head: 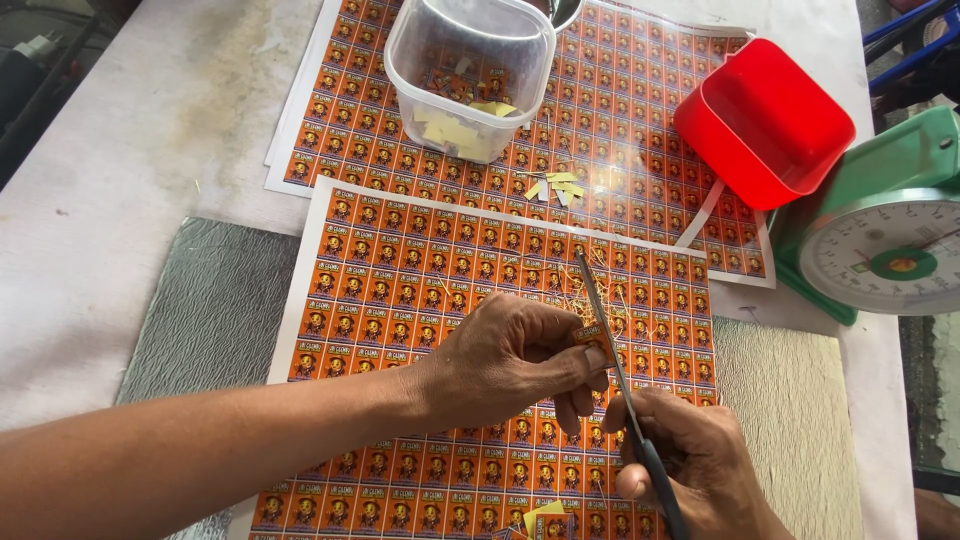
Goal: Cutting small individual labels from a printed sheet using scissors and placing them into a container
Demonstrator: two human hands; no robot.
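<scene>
Low in the centre of the frame, the left hand (510, 360) pinches a small orange sticker (588, 333) between thumb and fingertips, while the right hand (690, 465) is closed around the handle of a thin grey blade (600, 320) whose tip points up over the sticker sheet (400, 290). The blade runs right beside the left fingertips, so a slip could nick them. The sticker is tiny and may curl, tear or stick to skin. Loose straw-like fibres around the tip could catch on the adhesive. The clear tub (470, 75) and red scoop (765, 120) sit well apart, upper frame.
</scene>
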